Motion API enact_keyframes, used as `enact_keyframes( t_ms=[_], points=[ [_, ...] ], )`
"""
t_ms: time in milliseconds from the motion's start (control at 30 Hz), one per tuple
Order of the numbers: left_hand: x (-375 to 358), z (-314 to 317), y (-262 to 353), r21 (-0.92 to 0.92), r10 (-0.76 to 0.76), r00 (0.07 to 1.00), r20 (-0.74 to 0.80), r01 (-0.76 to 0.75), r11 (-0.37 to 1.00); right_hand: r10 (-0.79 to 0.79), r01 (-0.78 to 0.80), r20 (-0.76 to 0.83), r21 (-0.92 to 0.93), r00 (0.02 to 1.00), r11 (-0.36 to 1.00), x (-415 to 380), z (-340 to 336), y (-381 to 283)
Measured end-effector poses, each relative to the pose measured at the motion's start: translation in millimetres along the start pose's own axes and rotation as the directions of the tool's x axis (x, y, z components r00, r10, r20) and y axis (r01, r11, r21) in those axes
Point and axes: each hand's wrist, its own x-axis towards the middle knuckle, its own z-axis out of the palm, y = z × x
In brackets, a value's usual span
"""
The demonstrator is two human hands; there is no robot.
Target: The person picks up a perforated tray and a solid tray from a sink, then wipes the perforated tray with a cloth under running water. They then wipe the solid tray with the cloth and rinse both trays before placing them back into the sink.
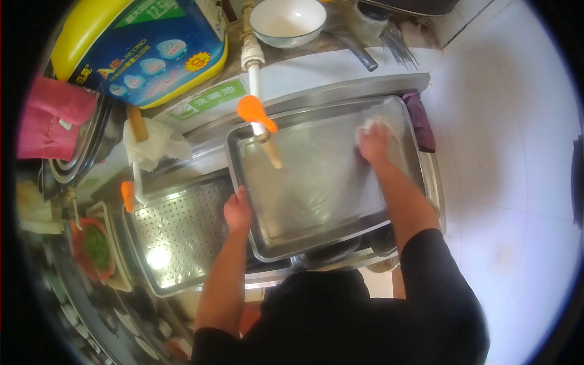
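Observation:
A large rectangular metal tray (316, 176) lies tilted over the sink, its inside wet and shiny. My left hand (238, 210) is closed on the tray's left rim. Inside the tray, near its upper right corner, my right hand (374, 141) presses a whitish cloth (367, 126) against the metal, fingers bent over it. A white tap with an orange handle (255, 113) reaches over the tray's upper left part. To the left, a perforated metal tray (182, 228) lies partly beneath the large one.
A blue and yellow detergent jug (152, 55), a white bowl (288, 22) and a wire whisk (398, 47) stand along the back ledge. A purple cloth (418, 121) hangs right. At left are a second orange-handled tap (128, 196) and a red basin with greens (92, 248).

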Motion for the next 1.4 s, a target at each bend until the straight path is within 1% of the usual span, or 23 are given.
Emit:
enact_keyframes(
  t_ms=[33, 100, 167, 200, 267, 300, 367, 433, 500, 567, 600, 700, 767, 833, 900, 1033, 1100, 1167, 1233, 1300, 1333, 1367, 1400],
  points=[
    [2, 2, -5, 0.047, 0.020, 0.999, -0.029, -0.019, 0.999, -0.137, 0.143, 0.100, -0.058, 0.986, 0.988, 6, -10, -22],
    [3, 4, -8, 0.091, 0.042, 0.998, -0.052, -0.037, 0.995, -0.140, 0.145, -0.039, 0.205, 0.989, 0.968, 3, -4, -70],
    [3, 3, -8, 0.099, 0.041, 0.998, -0.047, -0.036, 0.994, -0.253, 0.281, -0.124, 0.331, 0.959, 0.901, -15, -26, -95],
    [1, 3, -7, 0.098, 0.044, 0.998, -0.038, -0.040, 0.994, -0.247, 0.273, -0.121, 0.327, 0.962, 0.905, -14, -33, -85],
    [1, 3, -4, 0.095, 0.052, 0.997, -0.064, -0.046, 0.994, -0.505, 0.467, -0.010, 0.393, 0.863, 0.792, -6, -46, -59],
    [0, 2, -2, 0.094, 0.052, 0.997, -0.060, -0.047, 0.995, -0.503, 0.466, -0.008, 0.392, 0.864, 0.794, 2, -49, -41],
    [-2, 1, 1, 0.092, 0.058, 0.996, -0.072, -0.052, 0.994, -0.628, 0.618, 0.011, 0.166, 0.778, 0.769, 28, -53, 5],
    [0, 4, -5, 0.101, 0.067, 0.995, -0.072, -0.060, 0.993, -0.613, 0.610, 0.083, 0.059, 0.786, 0.790, 61, -53, 52],
    [2, 7, -11, 0.112, 0.078, 0.994, -0.071, -0.070, 0.991, -0.537, 0.593, 0.294, -0.148, 0.790, 0.792, 85, -69, 92],
    [3, 9, -14, 0.113, 0.122, 0.982, -0.144, -0.106, 0.988, -0.619, 0.672, 0.276, -0.176, 0.735, 0.719, 81, -98, 117],
    [2, 8, -10, 0.113, 0.123, 0.983, -0.136, -0.108, 0.988, -0.694, 0.741, 0.259, -0.211, 0.672, 0.638, 77, -107, 129],
    [1, 4, -1, 0.129, 0.063, 0.994, -0.095, -0.051, 0.990, -0.730, 0.779, 0.276, -0.271, 0.626, 0.565, 44, -97, 157],
    [0, 4, -2, 0.106, 0.079, 0.992, -0.096, -0.068, 0.992, -0.616, 0.814, 0.540, -0.292, 0.574, 0.503, 4, -121, 156],
    [1, 3, -3, 0.109, 0.072, 0.993, -0.093, -0.062, 0.992, -0.588, 0.852, 0.662, -0.155, 0.466, 0.501, -34, -144, 158],
    [1, 3, -6, 0.110, 0.061, 0.994, -0.094, -0.051, 0.993, -0.706, 0.827, 0.504, -0.029, 0.497, 0.561, -77, -132, 184],
    [3, 2, -6, 0.060, 0.040, 0.997, -0.074, -0.035, 0.998, -0.703, 0.805, 0.447, -0.067, 0.553, 0.590, -141, -126, 179],
    [2, 2, -7, 0.067, 0.024, 0.998, -0.065, -0.019, 0.998, -0.421, 0.551, 0.648, 0.002, 0.635, 0.834, -167, -125, 144],
    [1, 2, -4, 0.022, 0.023, 0.997, -0.078, -0.022, 1.000, -0.370, 0.445, 0.550, -0.004, 0.749, 0.895, -188, -108, 106],
    [3, 5, -12, -0.011, 0.008, 0.996, -0.085, -0.009, 1.000, -0.434, 0.416, 0.500, 0.155, 0.749, 0.896, -200, -100, 55],
    [0, 3, -7, -0.028, 0.013, 0.997, -0.080, -0.015, 0.999, -0.544, 0.595, 0.534, 0.093, 0.647, 0.799, -200, -113, -14],
    [-1, 1, -4, -0.030, 0.013, 0.997, -0.081, -0.016, 0.999, -0.444, 0.392, 0.365, 0.211, 0.818, 0.896, -212, -93, -46],
    [-1, 0, -2, -0.010, 0.014, 0.998, -0.069, -0.015, 1.000, -0.276, 0.189, 0.206, 0.361, 0.939, 0.913, -221, -74, -71],
    [-1, -1, -3, 0.012, 0.015, 0.998, -0.057, -0.014, 1.000, -0.356, 0.254, 0.171, 0.435, 0.919, 0.864, -211, -70, -89]
  ],
)
